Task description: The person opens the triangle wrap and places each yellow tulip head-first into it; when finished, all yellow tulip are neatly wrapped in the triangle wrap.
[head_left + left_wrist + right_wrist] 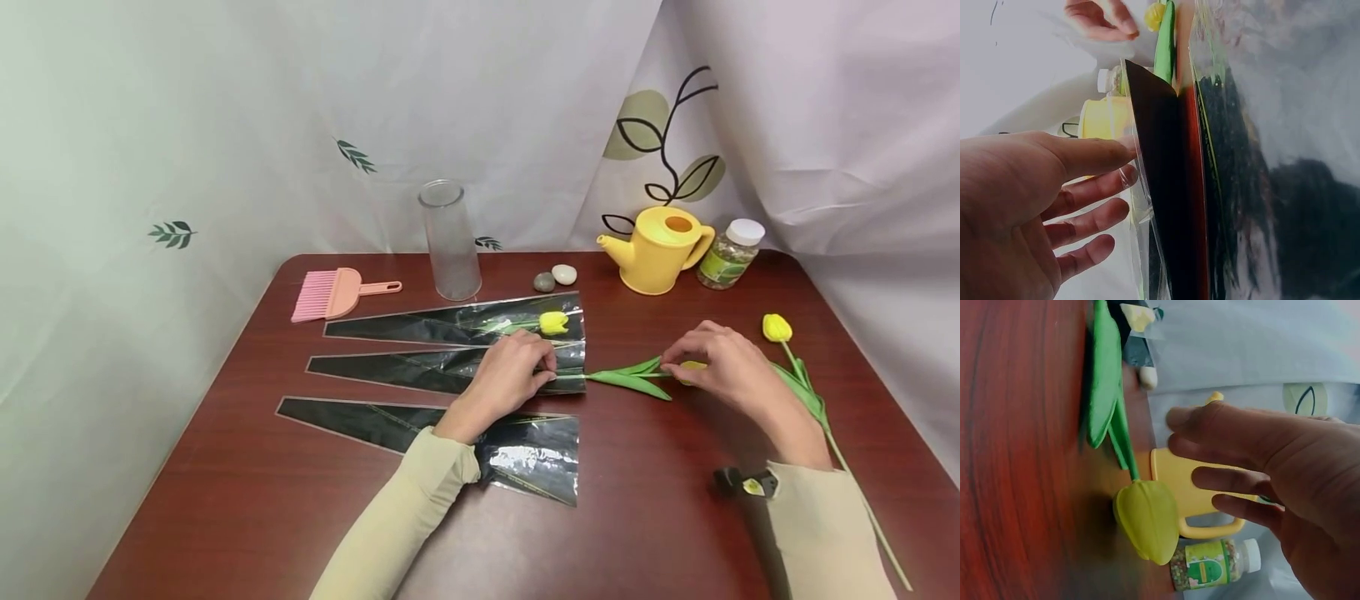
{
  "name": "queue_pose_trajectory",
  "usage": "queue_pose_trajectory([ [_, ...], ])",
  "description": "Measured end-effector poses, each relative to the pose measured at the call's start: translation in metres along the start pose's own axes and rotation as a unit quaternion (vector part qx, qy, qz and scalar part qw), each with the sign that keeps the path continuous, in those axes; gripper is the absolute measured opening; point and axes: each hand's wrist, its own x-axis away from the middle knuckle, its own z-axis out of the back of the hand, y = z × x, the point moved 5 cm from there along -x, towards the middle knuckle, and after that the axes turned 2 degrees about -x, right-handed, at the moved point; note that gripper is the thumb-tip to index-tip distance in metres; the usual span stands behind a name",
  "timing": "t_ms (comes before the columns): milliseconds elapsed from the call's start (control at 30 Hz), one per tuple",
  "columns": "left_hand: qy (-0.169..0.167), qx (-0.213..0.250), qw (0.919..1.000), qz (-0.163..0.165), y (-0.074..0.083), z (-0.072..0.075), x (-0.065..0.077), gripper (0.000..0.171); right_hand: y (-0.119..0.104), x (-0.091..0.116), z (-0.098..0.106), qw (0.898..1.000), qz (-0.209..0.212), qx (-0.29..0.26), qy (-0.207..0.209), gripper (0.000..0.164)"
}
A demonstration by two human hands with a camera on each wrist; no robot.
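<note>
Three clear-and-black plastic flower sleeves lie side by side. At the wide mouth of the middle sleeve (405, 369), my left hand (510, 375) pinches the film between thumb and index finger. A yellow tulip (1147, 522) has its stem inside that mouth, while its green leaves (630, 381) and bloom stay outside on the right. Just over the bloom hovers my right hand (723, 371), fingers loosely bent and holding nothing; the right wrist view shows a gap between fingertips and flower. Another yellow tulip (553, 322) rests at the back sleeve (397, 326).
Nearest me is the front sleeve (536, 454). A third tulip (777, 328) lies along the right side. Behind stand a pink brush (343, 293), a clear glass vase (453, 250), two stones (564, 274), a yellow watering can (652, 258) and a white-capped jar (727, 258).
</note>
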Motion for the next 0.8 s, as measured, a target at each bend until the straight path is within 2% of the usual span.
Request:
queue_pose_trajectory([
  [100, 0.003, -0.002, 1.0000, -0.002, 0.000, 0.001, 0.000, 0.014, 0.001, 0.001, -0.004, 1.000, 0.016, 0.007, -0.024, 0.019],
  [300, 0.004, 0.001, 1.0000, -0.004, 0.000, 0.001, 0.001, 0.013, 0.002, 0.001, -0.010, 0.998, 0.039, 0.012, -0.040, 0.020],
  [800, 0.004, -0.002, 1.0000, -0.002, 0.000, -0.001, 0.000, 0.013, 0.002, 0.000, -0.014, 0.996, 0.063, 0.049, -0.037, 0.019],
])
